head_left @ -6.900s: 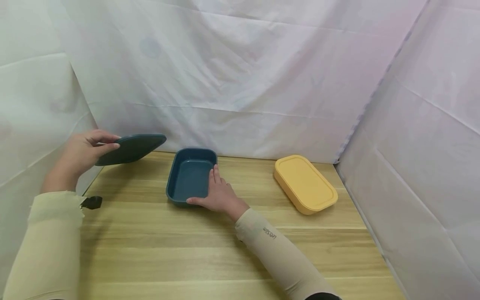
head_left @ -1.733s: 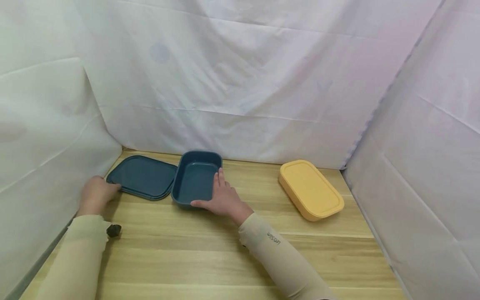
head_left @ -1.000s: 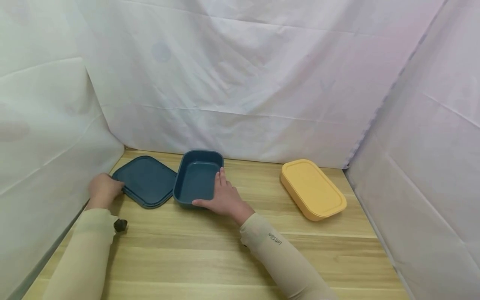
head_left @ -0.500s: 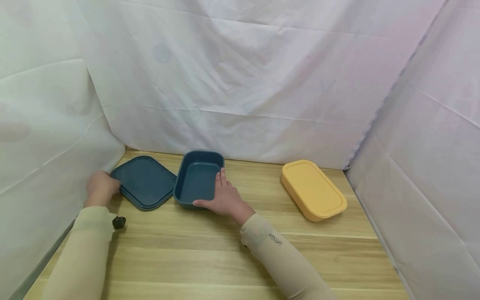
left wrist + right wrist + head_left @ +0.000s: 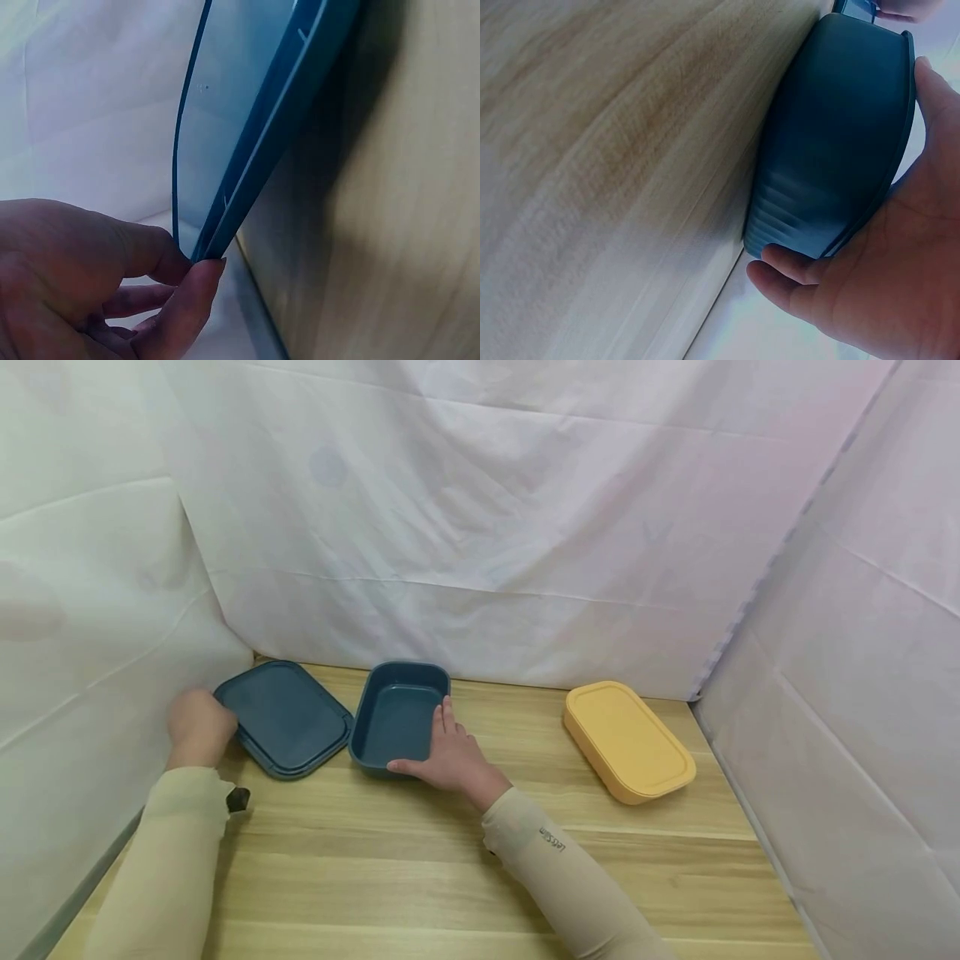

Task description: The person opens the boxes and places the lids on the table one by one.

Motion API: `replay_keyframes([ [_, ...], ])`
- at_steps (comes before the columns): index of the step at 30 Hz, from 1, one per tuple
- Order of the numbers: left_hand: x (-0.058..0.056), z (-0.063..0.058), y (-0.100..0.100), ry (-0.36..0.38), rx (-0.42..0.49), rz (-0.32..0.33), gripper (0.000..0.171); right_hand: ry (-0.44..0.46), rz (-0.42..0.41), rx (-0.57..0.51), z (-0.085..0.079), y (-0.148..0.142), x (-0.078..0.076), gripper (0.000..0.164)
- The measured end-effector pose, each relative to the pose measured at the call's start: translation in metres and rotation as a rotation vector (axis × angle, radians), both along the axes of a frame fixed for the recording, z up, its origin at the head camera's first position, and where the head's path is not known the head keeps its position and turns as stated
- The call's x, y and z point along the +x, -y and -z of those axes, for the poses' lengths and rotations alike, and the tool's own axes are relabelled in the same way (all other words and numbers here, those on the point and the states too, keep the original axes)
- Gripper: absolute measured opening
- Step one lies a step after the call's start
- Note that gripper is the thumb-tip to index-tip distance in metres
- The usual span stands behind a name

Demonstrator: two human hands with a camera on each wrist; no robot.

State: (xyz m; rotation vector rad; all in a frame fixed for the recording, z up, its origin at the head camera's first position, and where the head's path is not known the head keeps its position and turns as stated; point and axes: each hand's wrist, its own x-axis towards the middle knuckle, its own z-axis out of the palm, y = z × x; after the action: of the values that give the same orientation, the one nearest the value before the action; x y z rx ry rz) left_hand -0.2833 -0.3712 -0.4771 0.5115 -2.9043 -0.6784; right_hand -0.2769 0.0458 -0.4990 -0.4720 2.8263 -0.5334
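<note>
My left hand (image 5: 199,727) pinches a corner of a dark blue lunch box lid (image 5: 287,714) between thumb and fingers. In the left wrist view the lid (image 5: 274,112) slants up over the tabletop, a shadow under its edge. Just right of the lid stands the matching lunch box (image 5: 386,727), uncovered, with nothing inside. My right hand (image 5: 453,756) rests against the box's near right corner, fingers straight along the right side and thumb at the near rim. The right wrist view shows fingertips on the outer wall of the box (image 5: 832,127).
A yellow lunch box (image 5: 630,739) with its lid on sits at the right of the wooden table (image 5: 390,877). White cloth (image 5: 487,527) hangs behind and on both sides, close to the left hand and the lid.
The lid, earlier held steeply raised at the left, came down beside the box and turned. Within the last half second its far edge rises slightly. Right hand and box stay put.
</note>
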Motion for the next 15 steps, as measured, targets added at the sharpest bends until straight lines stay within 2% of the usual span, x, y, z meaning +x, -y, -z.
replay_keyframes([
  [8, -0.002, -0.007, 0.000, -0.148, -0.043, 0.035, 0.019, 0.000, -0.002, 0.001, 0.003, -0.001, -0.001, 0.137],
  [15, -0.005, -0.017, 0.005, -0.164, -0.044, 0.081, 0.015, 0.004, -0.004, -0.006, 0.000, -0.001, 0.000, 0.137],
])
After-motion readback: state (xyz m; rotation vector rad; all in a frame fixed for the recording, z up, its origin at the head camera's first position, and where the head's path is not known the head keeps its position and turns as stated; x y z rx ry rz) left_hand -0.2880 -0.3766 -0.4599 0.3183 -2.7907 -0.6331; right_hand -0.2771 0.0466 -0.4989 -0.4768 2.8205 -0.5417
